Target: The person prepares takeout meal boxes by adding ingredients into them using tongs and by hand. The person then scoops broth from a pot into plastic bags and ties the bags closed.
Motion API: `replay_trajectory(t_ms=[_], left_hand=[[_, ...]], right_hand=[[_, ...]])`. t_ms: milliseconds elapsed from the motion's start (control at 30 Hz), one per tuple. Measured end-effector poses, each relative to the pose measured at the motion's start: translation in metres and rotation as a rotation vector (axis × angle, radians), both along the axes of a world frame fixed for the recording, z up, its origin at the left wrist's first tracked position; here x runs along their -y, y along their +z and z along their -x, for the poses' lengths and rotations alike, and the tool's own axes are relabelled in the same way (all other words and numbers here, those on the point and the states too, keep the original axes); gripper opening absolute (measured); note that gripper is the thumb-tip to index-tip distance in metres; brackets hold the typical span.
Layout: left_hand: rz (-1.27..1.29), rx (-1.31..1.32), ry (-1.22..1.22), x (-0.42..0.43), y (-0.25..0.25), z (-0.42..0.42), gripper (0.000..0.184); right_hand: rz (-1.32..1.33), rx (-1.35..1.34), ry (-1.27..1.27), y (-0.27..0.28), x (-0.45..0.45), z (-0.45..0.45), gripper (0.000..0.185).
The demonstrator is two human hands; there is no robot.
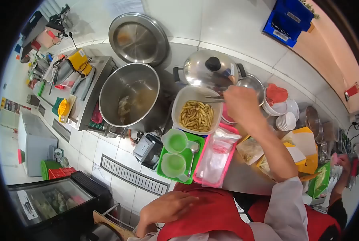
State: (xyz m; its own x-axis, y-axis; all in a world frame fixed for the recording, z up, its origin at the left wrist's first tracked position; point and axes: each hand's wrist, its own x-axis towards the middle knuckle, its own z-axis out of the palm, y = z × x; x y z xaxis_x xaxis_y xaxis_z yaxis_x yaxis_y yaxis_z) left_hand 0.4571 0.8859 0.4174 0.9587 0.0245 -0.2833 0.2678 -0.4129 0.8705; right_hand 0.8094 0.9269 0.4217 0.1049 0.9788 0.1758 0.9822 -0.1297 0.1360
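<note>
My right hand [241,102] is closed on metal tongs [214,97], whose tips reach over a white plastic tub [177,105]. In the tub lies a pile of yellow-brown, finger-shaped food pieces [196,115]; the tips stay apart from it. Low in front of my red apron [211,213], my left hand [167,207] holds nothing, its fingers stretched out. Just below the tub stands a green tray [162,162] with two clear green measuring jugs [174,165] and a metal spoon [192,160]. Beside it is a pink tray [198,176] holding clear plastic bags [213,156].
A large steel pot [159,104] with murky liquid stands left of the tub. Behind are a lidded pot [199,66] and a leaning steel lid [137,38]. White bowls [286,120] and yellow boxes [306,142] sit at right, near another person's hand [342,162].
</note>
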Motion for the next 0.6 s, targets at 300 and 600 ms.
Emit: replay_trajectory(t_ms=[300, 600], left_hand=[[-0.012, 0.062, 0.059, -0.043, -0.006, 0.066, 0.036], [-0.047, 0.114, -0.008, -0.045, -0.013, 0.054, 0.033]], right_hand=[[0.087, 0.026, -0.091, -0.052, -0.048, 0.051, 0.011], [0.011, -0.026, -0.180, 0.008, 0.003, 0.052, 0.011]])
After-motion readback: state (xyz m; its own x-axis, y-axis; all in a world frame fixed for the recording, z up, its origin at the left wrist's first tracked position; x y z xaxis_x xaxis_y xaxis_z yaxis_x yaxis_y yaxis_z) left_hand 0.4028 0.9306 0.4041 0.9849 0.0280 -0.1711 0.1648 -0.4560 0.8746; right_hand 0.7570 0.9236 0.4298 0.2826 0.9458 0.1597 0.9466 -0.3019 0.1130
